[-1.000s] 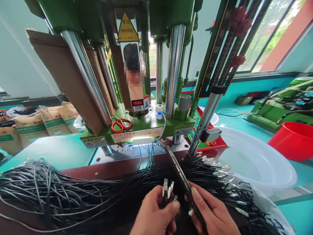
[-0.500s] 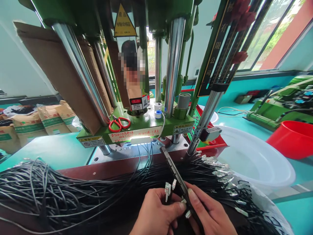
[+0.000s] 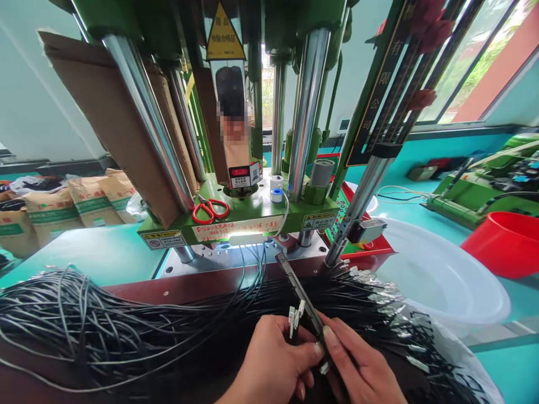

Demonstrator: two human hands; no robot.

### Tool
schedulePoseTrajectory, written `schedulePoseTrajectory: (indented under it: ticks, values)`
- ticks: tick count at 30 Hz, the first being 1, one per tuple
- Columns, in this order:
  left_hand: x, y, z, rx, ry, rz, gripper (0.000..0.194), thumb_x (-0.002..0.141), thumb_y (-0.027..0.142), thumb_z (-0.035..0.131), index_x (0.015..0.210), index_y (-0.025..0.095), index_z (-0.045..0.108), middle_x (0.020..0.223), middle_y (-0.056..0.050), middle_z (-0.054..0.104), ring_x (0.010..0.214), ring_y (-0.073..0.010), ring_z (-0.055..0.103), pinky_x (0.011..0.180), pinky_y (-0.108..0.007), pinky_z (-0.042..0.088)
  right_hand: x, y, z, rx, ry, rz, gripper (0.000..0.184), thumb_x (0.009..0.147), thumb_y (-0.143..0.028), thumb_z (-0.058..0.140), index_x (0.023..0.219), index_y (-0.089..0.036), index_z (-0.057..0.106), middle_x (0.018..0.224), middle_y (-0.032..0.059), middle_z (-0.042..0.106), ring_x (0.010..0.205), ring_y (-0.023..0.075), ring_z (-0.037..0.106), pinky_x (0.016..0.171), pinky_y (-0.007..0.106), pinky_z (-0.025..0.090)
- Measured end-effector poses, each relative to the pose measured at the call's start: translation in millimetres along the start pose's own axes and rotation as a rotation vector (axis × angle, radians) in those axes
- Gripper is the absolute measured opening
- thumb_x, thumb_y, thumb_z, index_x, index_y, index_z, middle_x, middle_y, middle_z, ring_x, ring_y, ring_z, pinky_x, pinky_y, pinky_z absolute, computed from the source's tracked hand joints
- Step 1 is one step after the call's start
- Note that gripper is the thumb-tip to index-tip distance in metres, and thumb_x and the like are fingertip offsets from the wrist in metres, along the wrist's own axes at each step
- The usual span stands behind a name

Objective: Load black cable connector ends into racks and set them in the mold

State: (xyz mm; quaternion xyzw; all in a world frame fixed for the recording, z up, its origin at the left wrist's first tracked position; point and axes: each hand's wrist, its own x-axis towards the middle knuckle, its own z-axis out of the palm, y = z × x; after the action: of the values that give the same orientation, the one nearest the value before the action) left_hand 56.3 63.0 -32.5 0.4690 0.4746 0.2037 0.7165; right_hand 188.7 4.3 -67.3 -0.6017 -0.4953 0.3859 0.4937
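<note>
In my right hand (image 3: 357,359) is a long, narrow dark metal bar (image 3: 300,289) with slots along it, slanting up and away towards the press. My left hand (image 3: 280,356) is closed round a few cable ends with silvery connectors (image 3: 292,321), which stick up between its fingers. Its thumb presses against the side of the bar, near my right thumb. Another small connector (image 3: 324,368) shows at the bar just below the left thumb. What lies under the left thumb tip is hidden.
A green press (image 3: 252,210) stands ahead, with red-handled scissors (image 3: 210,210) on its ledge and a lit lamp (image 3: 248,238) beneath. Black cables (image 3: 138,331) cover the bench, their connector ends (image 3: 379,286) bunched at right. Beyond are a white tub (image 3: 455,280) and a red bucket (image 3: 501,244).
My left thumb has shifted slightly right and up against the bar, covering a connector that showed at its tip. The head view has turned a little, so the press sits farther right.
</note>
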Motion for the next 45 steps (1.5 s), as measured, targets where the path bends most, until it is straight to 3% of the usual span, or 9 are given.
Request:
schedulePoseTrajectory:
  ticks: [5, 8, 11, 14, 18, 23, 28, 34, 45]
  values:
    - [-3.1, 2.0, -8.8, -0.095, 0.1, 0.146, 0.03, 0.065, 0.034, 0.075, 0.081, 0.01, 0.066, 0.056, 0.001, 0.058, 0.051, -0.0093, 0.052, 0.052, -0.023, 0.045, -1.2, -2.8, -5.7, 0.158, 0.087, 0.129, 0.041, 0.084, -0.051, 0.059, 0.114, -0.026, 0.07, 0.095, 0.0042, 0.071, 0.085, 0.0203, 0.065, 0.075, 0.024, 0.055]
    - [-6.5, 3.5, -14.1, -0.242, 0.128, 0.179, 0.038, 0.068, 0.039, 0.075, 0.09, 0.01, 0.065, 0.064, 0.0, 0.059, 0.057, -0.0105, 0.054, 0.056, -0.024, 0.046, -2.9, -4.7, -8.9, 0.242, 0.099, 0.242, 0.044, 0.078, -0.055, 0.064, 0.111, -0.027, 0.071, 0.071, 0.0028, 0.07, 0.061, 0.0184, 0.065, 0.051, 0.022, 0.055]
    - [-7.1, 2.9, -15.6, -0.254, 0.127, 0.152, 0.042, 0.073, 0.045, 0.068, 0.098, 0.011, 0.061, 0.06, 0.002, 0.055, 0.05, -0.0097, 0.051, 0.047, -0.022, 0.041, -3.0, -7.0, -9.0, 0.285, 0.084, 0.297, 0.053, 0.074, -0.06, 0.064, 0.112, -0.025, 0.071, 0.044, -0.001, 0.056, 0.034, 0.0157, 0.051, 0.029, 0.023, 0.043]
    - [-7.7, 3.6, -15.3, -0.013, 0.155, 0.109, 0.038, 0.079, 0.047, 0.059, 0.098, 0.014, 0.059, 0.053, 0.004, 0.052, 0.043, -0.0101, 0.048, 0.043, -0.022, 0.037, -2.0, -9.7, -7.8, 0.301, 0.088, 0.283, 0.049, 0.074, -0.059, 0.066, 0.108, -0.025, 0.073, 0.053, 0.0013, 0.063, 0.039, 0.0155, 0.054, 0.033, 0.022, 0.046]
    - [-11.9, 9.8, -14.4, 0.296, 0.143, 0.095, 0.02, 0.078, 0.035, 0.057, 0.075, 0.016, 0.059, 0.053, 0.004, 0.051, 0.047, -0.0106, 0.048, 0.047, -0.022, 0.039, -1.8, -12.5, -5.3, 0.325, 0.11, 0.243, 0.04, 0.075, -0.053, 0.068, 0.103, -0.025, 0.075, 0.083, 0.0042, 0.072, 0.065, 0.016, 0.064, 0.05, 0.017, 0.053]
    - [-14.1, 14.5, -12.5, 0.424, 0.125, 0.095, 0.012, 0.075, 0.028, 0.056, 0.071, 0.017, 0.061, 0.053, 0.004, 0.05, 0.049, -0.0109, 0.047, 0.048, -0.021, 0.035, -2.5, -15.6, -1.4, 0.326, 0.054, 0.274, 0.047, 0.078, -0.058, 0.062, 0.108, -0.022, 0.073, 0.074, 0.0039, 0.071, 0.04, 0.0096, 0.051, 0.032, 0.017, 0.04]
    - [-12.3, 12.4, -12.5, 0.459, 0.116, 0.154, 0.013, 0.075, 0.026, 0.056, 0.07, 0.017, 0.063, 0.055, 0.005, 0.051, 0.051, -0.0099, 0.045, 0.053, -0.021, 0.035, -0.9, -13.5, -2.7, 0.298, 0.052, 0.247, 0.042, 0.078, -0.057, 0.063, 0.105, -0.027, 0.074, 0.091, 0.0047, 0.073, 0.058, 0.0156, 0.063, 0.041, 0.018, 0.049]
    - [-14.1, 15.4, -11.1, 0.523, 0.154, 0.144, 0.011, 0.074, 0.022, 0.056, 0.068, 0.016, 0.063, 0.058, 0.004, 0.053, 0.056, -0.01, 0.043, 0.054, -0.02, 0.033, 1.2, -8.3, -9.1, 0.174, -0.074, 0.155, 0.043, 0.087, -0.052, 0.053, 0.117, -0.025, 0.068, 0.104, 0.0066, 0.071, 0.092, 0.023, 0.065, 0.084, 0.03, 0.053]
    - [-13.0, 14.4, -9.0, 0.576, 0.179, 0.205, 0.012, 0.073, 0.02, 0.056, 0.066, 0.017, 0.065, 0.059, 0.003, 0.058, 0.058, -0.0109, 0.048, 0.056, -0.022, 0.034, 0.6, 0.5, -13.5, -0.02, -0.091, 0.038, 0.043, 0.089, -0.049, 0.05, 0.123, -0.026, 0.064, 0.114, 0.0076, 0.068, 0.108, 0.0267, 0.059, 0.094, 0.032, 0.048]
